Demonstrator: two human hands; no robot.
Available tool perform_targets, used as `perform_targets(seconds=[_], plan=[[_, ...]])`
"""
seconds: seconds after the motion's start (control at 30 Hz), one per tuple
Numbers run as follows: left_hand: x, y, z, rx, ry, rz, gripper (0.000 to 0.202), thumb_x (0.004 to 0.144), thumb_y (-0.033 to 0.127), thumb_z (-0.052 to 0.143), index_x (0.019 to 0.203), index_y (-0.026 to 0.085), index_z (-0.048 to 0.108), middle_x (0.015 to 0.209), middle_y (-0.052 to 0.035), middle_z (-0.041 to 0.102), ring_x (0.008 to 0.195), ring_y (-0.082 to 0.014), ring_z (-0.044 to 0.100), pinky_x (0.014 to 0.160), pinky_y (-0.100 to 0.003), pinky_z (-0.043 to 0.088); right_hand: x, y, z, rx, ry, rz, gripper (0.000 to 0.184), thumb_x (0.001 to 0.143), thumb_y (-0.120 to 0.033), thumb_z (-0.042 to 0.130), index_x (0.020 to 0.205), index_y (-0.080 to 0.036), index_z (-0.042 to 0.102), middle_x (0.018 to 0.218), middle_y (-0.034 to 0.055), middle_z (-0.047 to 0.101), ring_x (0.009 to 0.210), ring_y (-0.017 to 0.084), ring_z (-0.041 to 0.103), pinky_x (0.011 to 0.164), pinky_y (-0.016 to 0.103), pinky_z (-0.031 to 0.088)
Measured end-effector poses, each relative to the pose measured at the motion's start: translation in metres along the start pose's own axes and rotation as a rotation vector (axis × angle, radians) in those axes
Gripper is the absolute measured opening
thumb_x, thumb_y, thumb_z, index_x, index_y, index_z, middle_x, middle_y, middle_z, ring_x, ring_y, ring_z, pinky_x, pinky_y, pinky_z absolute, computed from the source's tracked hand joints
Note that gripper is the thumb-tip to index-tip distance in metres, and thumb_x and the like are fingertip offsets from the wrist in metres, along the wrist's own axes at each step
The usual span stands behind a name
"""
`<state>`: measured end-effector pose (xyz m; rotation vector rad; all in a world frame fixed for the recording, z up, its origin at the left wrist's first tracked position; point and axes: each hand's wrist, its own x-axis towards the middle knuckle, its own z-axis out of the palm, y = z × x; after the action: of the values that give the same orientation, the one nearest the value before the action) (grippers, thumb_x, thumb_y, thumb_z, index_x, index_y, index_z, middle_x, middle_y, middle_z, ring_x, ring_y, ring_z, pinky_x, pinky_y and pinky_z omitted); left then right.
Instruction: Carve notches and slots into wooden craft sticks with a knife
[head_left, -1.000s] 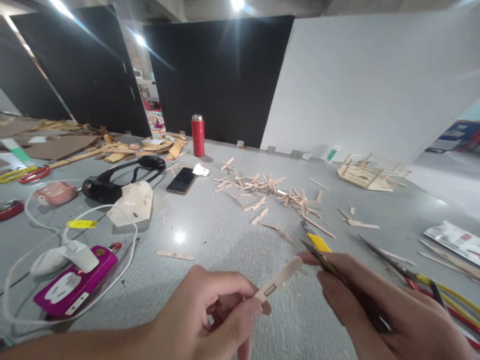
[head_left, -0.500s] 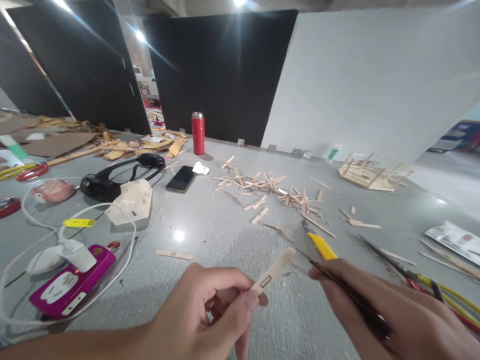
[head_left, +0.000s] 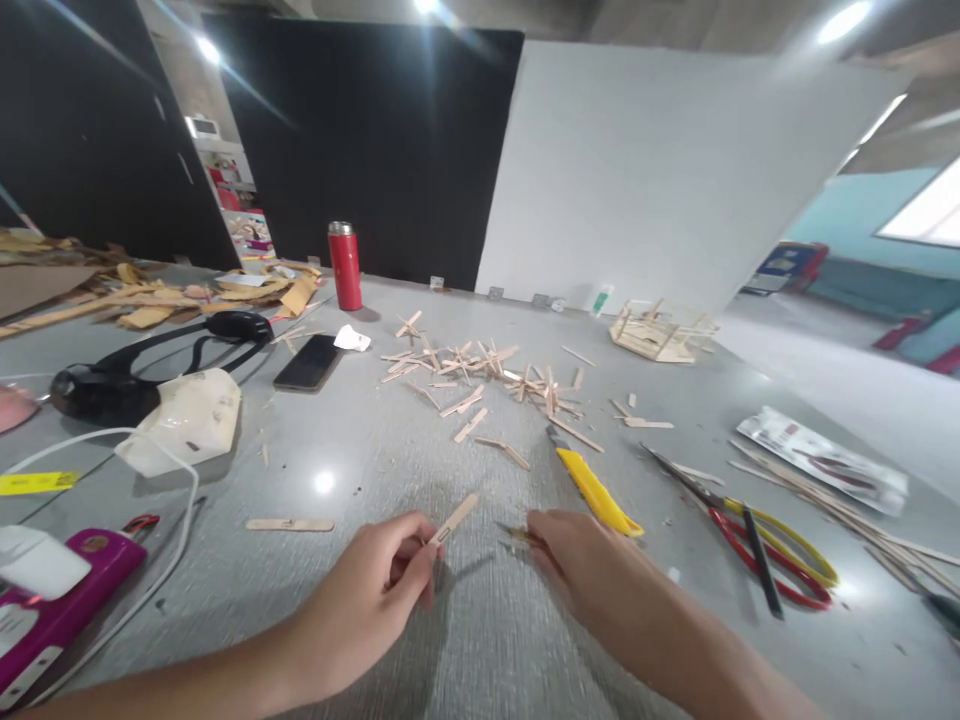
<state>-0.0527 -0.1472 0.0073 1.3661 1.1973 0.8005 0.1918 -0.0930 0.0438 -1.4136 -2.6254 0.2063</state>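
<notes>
Between the thumb and fingers of my left hand is a wooden craft stick, tilted up, with a small rectangular outline or slot near my fingertips. My right hand is closed around a slim pointed tool; its thin tip points left toward the stick, apart from it. Most of that tool is hidden by the hand, so its exact kind is unclear. Just beyond the right hand lies a yellow utility knife. Left of my left hand, another craft stick lies flat on the grey table.
Cut stick pieces lie heaped mid-table. Scissors with red and yellow handles lie right, near long wooden strips and a white packet. A wooden frame model, red bottle, phone and purple power strip surround.
The view has swung right and the scene shifts left. Both hands are lower, near the table, and the tool has drawn clear of the stick's end. Both hands keep their holds.
</notes>
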Motion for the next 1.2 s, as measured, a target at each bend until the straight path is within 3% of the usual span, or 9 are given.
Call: perform_targets(seconds=[0.2, 0.27, 0.43, 0.53, 0.67, 0.77, 0.9, 1.07, 1.2], plan=[[0.004, -0.007, 0.001, 0.006, -0.011, -0.015, 0.035, 0.105, 0.049, 0.037, 0.093, 0.019, 0.050, 0.066, 0.0047, 0.055, 0.045, -0.0072, 0.038, 0.044, -0.020, 0.029, 0.006, 0.011, -0.019, -0.053, -0.068, 0.067, 0.022, 0.099, -0.021, 0.049, 0.080, -0.019, 0.060, 0.078, 0.0001, 0.064, 0.066, 0.012, 0.060, 0.063, 0.027, 0.045], [0.006, -0.010, 0.001, -0.003, -0.024, -0.026, 0.036, 0.104, 0.052, 0.037, 0.093, 0.020, 0.049, 0.065, 0.0055, 0.055, 0.043, -0.0071, 0.038, 0.043, -0.020, 0.029, 0.007, 0.034, -0.038, -0.121, -0.058, 0.177, 0.024, 0.102, -0.025, 0.047, 0.085, -0.019, 0.063, 0.078, 0.0002, 0.065, 0.067, 0.012, 0.061, 0.066, 0.028, 0.049], [0.008, -0.016, 0.001, 0.023, -0.034, -0.045, 0.038, 0.103, 0.055, 0.038, 0.092, 0.021, 0.050, 0.064, 0.0055, 0.057, 0.042, -0.0066, 0.038, 0.043, -0.020, 0.029, 0.003, 0.125, -0.075, -0.342, 0.025, 0.580, 0.031, 0.097, -0.036, 0.061, 0.123, -0.020, 0.062, 0.125, 0.0098, 0.064, 0.102, 0.023, 0.065, 0.084, 0.043, 0.056], [0.008, -0.014, 0.001, 0.036, -0.031, -0.035, 0.039, 0.104, 0.054, 0.038, 0.090, 0.020, 0.050, 0.064, 0.0056, 0.057, 0.043, -0.0060, 0.039, 0.043, -0.020, 0.029, -0.004, 0.169, -0.070, -0.367, -0.044, 0.621, 0.034, 0.097, -0.036, 0.062, 0.126, -0.019, 0.061, 0.128, 0.0101, 0.062, 0.105, 0.023, 0.064, 0.087, 0.045, 0.055], [0.009, -0.013, 0.001, 0.021, -0.040, -0.041, 0.038, 0.104, 0.053, 0.038, 0.089, 0.020, 0.049, 0.063, 0.0058, 0.057, 0.042, -0.0056, 0.038, 0.044, -0.020, 0.030, -0.012, 0.199, -0.044, -0.324, -0.108, 0.630, 0.038, 0.095, -0.036, 0.064, 0.128, -0.017, 0.060, 0.128, 0.0110, 0.062, 0.106, 0.024, 0.065, 0.087, 0.045, 0.055], [0.010, -0.014, 0.002, 0.010, -0.048, -0.040, 0.038, 0.104, 0.054, 0.038, 0.089, 0.020, 0.048, 0.063, 0.0057, 0.056, 0.041, -0.0055, 0.037, 0.042, -0.020, 0.029, -0.018, 0.206, -0.032, -0.278, -0.067, 0.631, 0.038, 0.095, -0.036, 0.065, 0.127, -0.017, 0.060, 0.128, 0.0114, 0.062, 0.107, 0.025, 0.064, 0.087, 0.045, 0.055], [0.010, -0.016, 0.001, 0.017, -0.037, -0.028, 0.038, 0.104, 0.053, 0.037, 0.090, 0.020, 0.048, 0.063, 0.0058, 0.056, 0.042, -0.0054, 0.038, 0.042, -0.019, 0.029, -0.022, 0.199, -0.037, -0.185, 0.058, 0.671, 0.036, 0.096, -0.036, 0.064, 0.127, -0.020, 0.060, 0.127, 0.0092, 0.062, 0.105, 0.024, 0.065, 0.086, 0.044, 0.056], [0.010, -0.018, 0.001, 0.027, -0.036, -0.029, 0.039, 0.104, 0.053, 0.037, 0.090, 0.020, 0.049, 0.065, 0.0052, 0.057, 0.043, -0.0054, 0.039, 0.042, -0.020, 0.029, -0.018, 0.179, -0.056, -0.143, 0.351, 0.781, 0.036, 0.095, -0.036, 0.064, 0.127, -0.020, 0.060, 0.124, 0.0087, 0.063, 0.103, 0.023, 0.066, 0.084, 0.042, 0.056], [0.010, -0.016, 0.001, 0.009, -0.039, -0.027, 0.037, 0.104, 0.052, 0.039, 0.090, 0.019, 0.049, 0.064, 0.0052, 0.057, 0.042, -0.0051, 0.039, 0.042, -0.020, 0.029, -0.015, 0.165, -0.054, -0.167, 0.558, 0.787, 0.036, 0.096, -0.037, 0.063, 0.126, -0.018, 0.060, 0.122, 0.0087, 0.064, 0.101, 0.023, 0.066, 0.084, 0.043, 0.056]])
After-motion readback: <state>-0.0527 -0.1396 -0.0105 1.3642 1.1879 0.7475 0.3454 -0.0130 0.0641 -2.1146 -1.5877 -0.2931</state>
